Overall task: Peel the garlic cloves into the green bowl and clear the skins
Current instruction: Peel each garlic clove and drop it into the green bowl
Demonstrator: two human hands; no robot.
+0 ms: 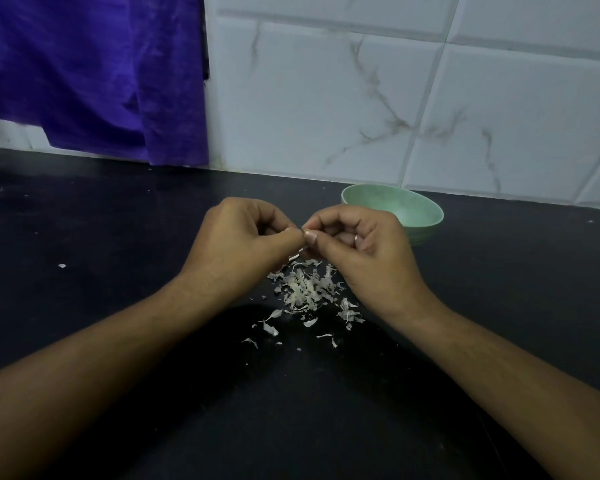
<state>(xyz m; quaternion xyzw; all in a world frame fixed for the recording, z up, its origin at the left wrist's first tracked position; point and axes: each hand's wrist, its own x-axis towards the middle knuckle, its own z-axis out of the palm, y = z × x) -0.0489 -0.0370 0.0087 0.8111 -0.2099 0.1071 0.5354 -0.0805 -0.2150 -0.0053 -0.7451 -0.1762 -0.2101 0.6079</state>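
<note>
My left hand and my right hand meet fingertip to fingertip above the black counter, pinching a small garlic clove that is almost wholly hidden by the fingers. A strip of skin hangs just below the fingertips. Under the hands lies a pile of pale garlic skins, with loose flakes scattered toward me. The green bowl stands behind my right hand, near the wall; its visible inside looks bare, and the near part is hidden by the hand.
A purple cloth hangs at the back left over the black counter. White marble-patterned wall tiles close off the back. A stray skin flake lies far left on the counter.
</note>
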